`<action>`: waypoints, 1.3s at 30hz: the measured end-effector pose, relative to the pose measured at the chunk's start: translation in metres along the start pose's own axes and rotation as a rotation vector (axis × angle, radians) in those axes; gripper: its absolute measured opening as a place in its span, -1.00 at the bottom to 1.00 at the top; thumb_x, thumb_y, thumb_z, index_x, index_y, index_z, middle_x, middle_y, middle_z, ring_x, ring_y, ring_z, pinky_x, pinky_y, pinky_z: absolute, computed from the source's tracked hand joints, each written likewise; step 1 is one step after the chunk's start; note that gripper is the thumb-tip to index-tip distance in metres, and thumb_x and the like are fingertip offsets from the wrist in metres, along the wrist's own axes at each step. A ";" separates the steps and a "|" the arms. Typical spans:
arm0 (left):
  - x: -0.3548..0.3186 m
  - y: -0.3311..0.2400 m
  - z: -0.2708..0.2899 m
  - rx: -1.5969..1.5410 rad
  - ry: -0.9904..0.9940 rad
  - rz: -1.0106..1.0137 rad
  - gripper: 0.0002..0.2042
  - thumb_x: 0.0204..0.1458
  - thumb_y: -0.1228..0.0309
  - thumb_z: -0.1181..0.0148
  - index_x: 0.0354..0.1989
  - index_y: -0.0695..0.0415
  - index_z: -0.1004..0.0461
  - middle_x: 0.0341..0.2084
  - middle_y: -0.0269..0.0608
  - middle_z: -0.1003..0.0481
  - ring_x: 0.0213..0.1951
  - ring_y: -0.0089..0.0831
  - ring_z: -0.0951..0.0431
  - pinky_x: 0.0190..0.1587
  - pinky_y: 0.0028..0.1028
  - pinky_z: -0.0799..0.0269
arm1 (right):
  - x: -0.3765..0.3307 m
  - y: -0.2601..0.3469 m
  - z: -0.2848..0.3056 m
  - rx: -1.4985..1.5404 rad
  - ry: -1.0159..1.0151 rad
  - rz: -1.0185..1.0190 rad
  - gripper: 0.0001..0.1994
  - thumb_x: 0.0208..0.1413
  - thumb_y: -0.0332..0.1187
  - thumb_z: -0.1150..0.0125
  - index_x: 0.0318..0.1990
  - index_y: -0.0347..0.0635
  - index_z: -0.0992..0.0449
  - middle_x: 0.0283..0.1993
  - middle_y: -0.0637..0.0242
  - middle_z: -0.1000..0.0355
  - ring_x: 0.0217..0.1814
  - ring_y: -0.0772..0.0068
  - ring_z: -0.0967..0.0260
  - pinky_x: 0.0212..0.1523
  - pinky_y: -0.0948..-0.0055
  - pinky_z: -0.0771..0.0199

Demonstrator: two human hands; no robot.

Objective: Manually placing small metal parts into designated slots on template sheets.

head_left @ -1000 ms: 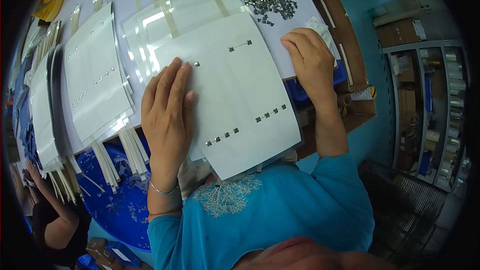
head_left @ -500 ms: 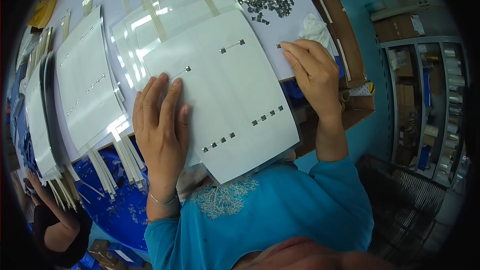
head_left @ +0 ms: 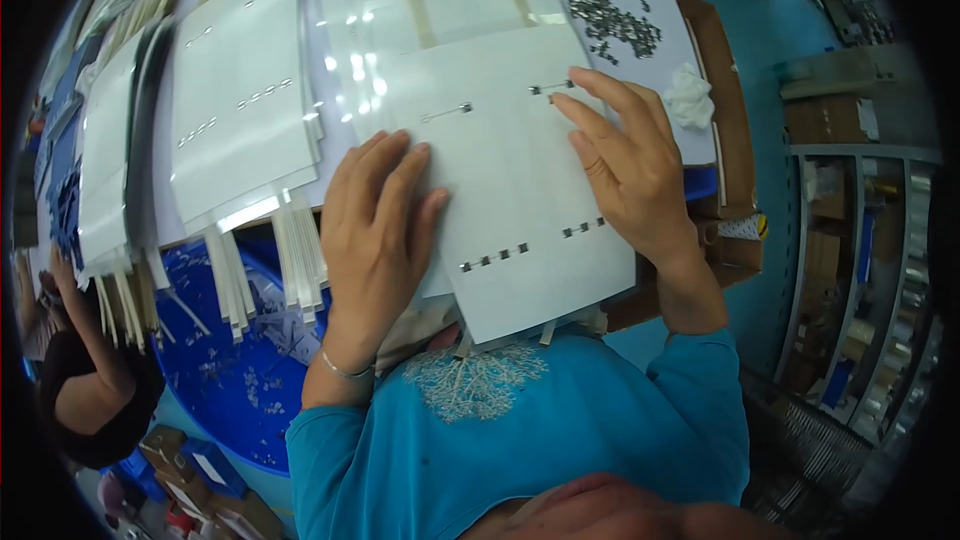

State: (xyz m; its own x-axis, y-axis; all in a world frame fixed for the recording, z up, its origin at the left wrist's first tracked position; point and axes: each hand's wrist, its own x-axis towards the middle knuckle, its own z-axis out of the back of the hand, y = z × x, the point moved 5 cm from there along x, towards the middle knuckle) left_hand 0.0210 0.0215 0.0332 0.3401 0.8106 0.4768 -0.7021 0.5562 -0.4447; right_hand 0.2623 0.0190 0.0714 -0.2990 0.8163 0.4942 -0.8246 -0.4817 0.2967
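A white flexible sheet [head_left: 510,170] lies in front of me, its lower edge against my shirt. Small square dark metallic pieces stand on it in short rows, joined by thin lines. My left hand [head_left: 375,215] rests flat over the sheet's left edge, fingers slightly spread, holding nothing. Over the sheet's upper right, my right hand [head_left: 620,155] has its fingers apart, the thumb away from the others. Two of its fingertips are close to a pair of metallic pieces [head_left: 548,88]. A tiny dark speck shows at one fingertip; whether it sticks there or lies on the sheet, I cannot tell.
Loose metallic pieces [head_left: 610,15] are heaped at the far right, near a crumpled white cloth [head_left: 688,97]. Stacked sheets with pale ribbon tails [head_left: 240,90] lie leftward. A blue tub [head_left: 235,380] stands below the table edge. Another person's arm [head_left: 95,340] shows at far left.
My right hand has moved left from beside the sheet to over its upper right, and its pinch has opened. The left hand stays on the sheet. The whole view has shifted.
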 end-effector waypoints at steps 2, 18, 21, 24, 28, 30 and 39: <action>0.000 0.001 -0.004 0.003 -0.008 -0.007 -0.61 0.16 0.38 -0.46 0.15 0.21 -0.61 0.16 -0.01 -0.57 0.26 0.01 -0.57 0.38 -0.03 -0.44 | 0.018 0.020 -0.016 0.029 0.040 0.072 -0.64 0.20 -0.59 -0.35 0.16 -0.31 -0.67 0.35 0.04 -0.50 0.36 -0.03 -0.44 0.31 0.10 -0.50; 0.000 0.008 -0.006 0.006 -0.057 -0.062 -0.59 0.13 0.31 -0.47 0.12 0.23 -0.64 0.15 -0.02 -0.59 0.25 -0.06 -0.58 0.37 -0.05 -0.46 | 0.040 0.064 -0.064 -0.050 0.220 0.190 -0.60 0.15 -0.62 -0.22 0.16 -0.43 -0.61 0.42 -0.02 -0.44 0.56 -0.09 -0.28 0.47 -0.12 -0.28; 0.001 0.009 -0.003 -0.010 -0.035 -0.056 -0.58 0.13 0.31 -0.47 0.13 0.22 -0.63 0.16 -0.02 -0.58 0.24 -0.07 -0.58 0.34 -0.08 -0.48 | 0.049 0.053 -0.053 0.002 0.159 0.140 -0.58 0.16 -0.64 -0.20 0.20 -0.38 -0.61 0.41 0.01 -0.45 0.54 -0.07 -0.31 0.46 -0.03 -0.32; 0.000 0.009 -0.002 0.003 -0.014 -0.026 -0.55 0.11 0.30 -0.48 0.15 0.22 -0.62 0.16 -0.01 -0.58 0.23 -0.09 -0.57 0.28 -0.13 -0.50 | 0.042 0.036 -0.026 0.042 0.037 0.006 -0.61 0.22 -0.65 -0.19 0.20 -0.33 -0.62 0.35 0.03 -0.50 0.44 -0.01 -0.42 0.36 0.11 -0.43; 0.007 0.007 -0.002 0.044 0.001 -0.056 -0.52 0.13 0.26 -0.46 0.19 0.22 -0.60 0.18 -0.07 -0.57 0.15 -0.13 -0.57 0.18 -0.19 -0.52 | -0.007 0.011 0.005 0.103 -0.063 -0.244 -0.75 0.33 -0.61 -0.25 0.12 -0.34 -0.66 0.14 0.07 -0.61 0.12 0.20 -0.60 0.08 0.32 -0.61; 0.015 0.005 -0.001 0.057 0.001 -0.051 -0.52 0.14 0.24 -0.45 0.20 0.21 -0.60 0.18 -0.11 -0.57 0.12 -0.15 -0.57 0.15 -0.20 -0.51 | -0.039 -0.002 0.016 0.138 -0.095 -0.326 -0.77 0.33 -0.60 -0.27 0.09 -0.34 -0.67 0.10 0.08 -0.61 0.04 0.23 -0.61 0.02 0.34 -0.63; 0.024 0.001 -0.001 0.294 0.090 -0.119 -0.57 0.26 0.27 -0.37 0.29 0.03 -0.62 0.12 -0.22 -0.61 0.07 -0.17 -0.59 0.11 -0.24 -0.55 | -0.138 -0.024 0.044 0.381 0.210 -0.781 -0.82 0.33 -0.36 -0.44 -0.17 -0.34 -0.71 -0.35 0.28 -0.59 -0.40 0.56 -0.41 -0.37 0.50 -0.39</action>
State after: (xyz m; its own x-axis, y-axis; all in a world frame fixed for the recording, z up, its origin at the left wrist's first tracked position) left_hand 0.0293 0.0419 0.0434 0.4755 0.7630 0.4378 -0.8001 0.5820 -0.1454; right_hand 0.3441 -0.0967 0.0319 0.1685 0.9794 -0.1113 -0.6253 0.1934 0.7560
